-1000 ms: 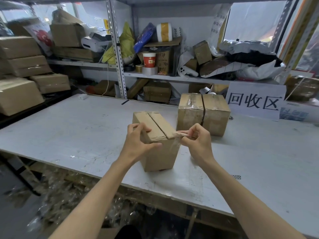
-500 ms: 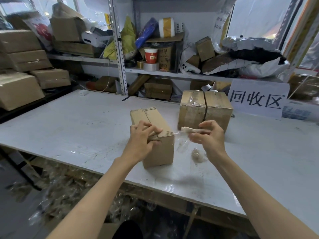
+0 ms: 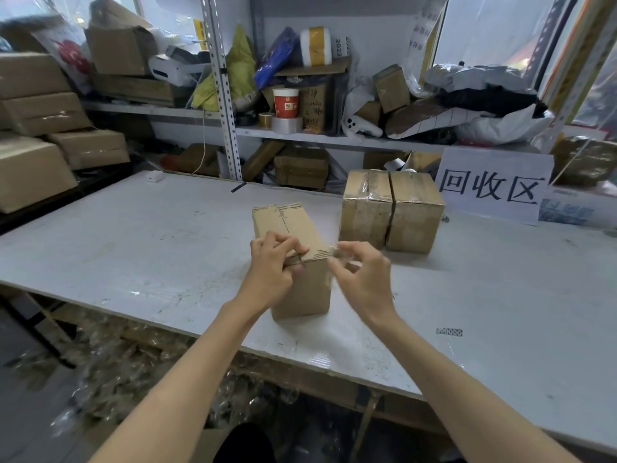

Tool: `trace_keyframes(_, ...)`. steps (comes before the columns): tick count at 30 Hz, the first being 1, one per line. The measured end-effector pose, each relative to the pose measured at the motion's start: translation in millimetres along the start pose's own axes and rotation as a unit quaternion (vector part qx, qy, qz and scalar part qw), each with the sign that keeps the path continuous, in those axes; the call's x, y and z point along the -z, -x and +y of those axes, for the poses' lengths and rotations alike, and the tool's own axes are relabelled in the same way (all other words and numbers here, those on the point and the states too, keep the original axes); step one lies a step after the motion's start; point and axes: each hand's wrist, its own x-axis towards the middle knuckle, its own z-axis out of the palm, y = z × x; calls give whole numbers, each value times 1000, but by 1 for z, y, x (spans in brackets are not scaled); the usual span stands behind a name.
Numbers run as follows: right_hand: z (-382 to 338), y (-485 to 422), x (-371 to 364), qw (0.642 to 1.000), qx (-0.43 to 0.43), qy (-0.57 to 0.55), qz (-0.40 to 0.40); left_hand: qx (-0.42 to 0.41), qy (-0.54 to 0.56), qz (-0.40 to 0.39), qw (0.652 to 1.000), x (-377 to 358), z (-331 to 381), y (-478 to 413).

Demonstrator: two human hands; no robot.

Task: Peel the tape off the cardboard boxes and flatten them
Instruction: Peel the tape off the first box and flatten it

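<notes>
A small brown cardboard box (image 3: 302,295) stands upright near the table's front edge, its top flaps closed. My left hand (image 3: 272,265) grips its near top edge, fingers over the top and thumb on the front face. My right hand (image 3: 365,277) is at the box's near right top corner, blurred, and pinches a bit of clear tape (image 3: 336,251) there. Behind and to the right sits a larger box (image 3: 414,208), wrapped with clear tape across its top and sides, with a dark gap down the middle of its top.
The white table (image 3: 133,248) runs wide left and right. A paper sign (image 3: 490,185) leans at the back right. Cluttered shelves (image 3: 300,132) stand behind, stacked boxes (image 3: 40,135) on the left, and tape scraps (image 3: 117,362) lie under the table's front edge.
My right hand pulled a strip of tape off to the right, then came back to the box's corner. The box has turned a little under my left hand.
</notes>
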Motion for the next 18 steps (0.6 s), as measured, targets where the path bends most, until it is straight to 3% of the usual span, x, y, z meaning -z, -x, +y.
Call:
trace_keyframes(2, -3, 8, -4, 998, 4, -50, -42, 15, 11, 7, 1000, 2, -1, 0)
trace_keyframes(5, 0, -4, 7, 971, -126, -195, -48, 16, 34, -2, 999, 3, -2, 1)
trace_keyframes(7, 2, -13, 9, 959, -186, -200, -76, 12, 34, -1, 999, 1, 2, 0)
trace_keyframes(10, 0, -12, -2, 945, -205, -221, -130, 23, 28, 20, 999, -3, 4, -1)
trace_keyframes(15, 23, -13, 15, 952, -242, -186, -18, 39, 46, 42, 997, -1, -1, 0)
trace_keyframes(18, 46, -20, 52, 978, -207, -28, 23, 39, 59, 45, 996, 1, -8, -1)
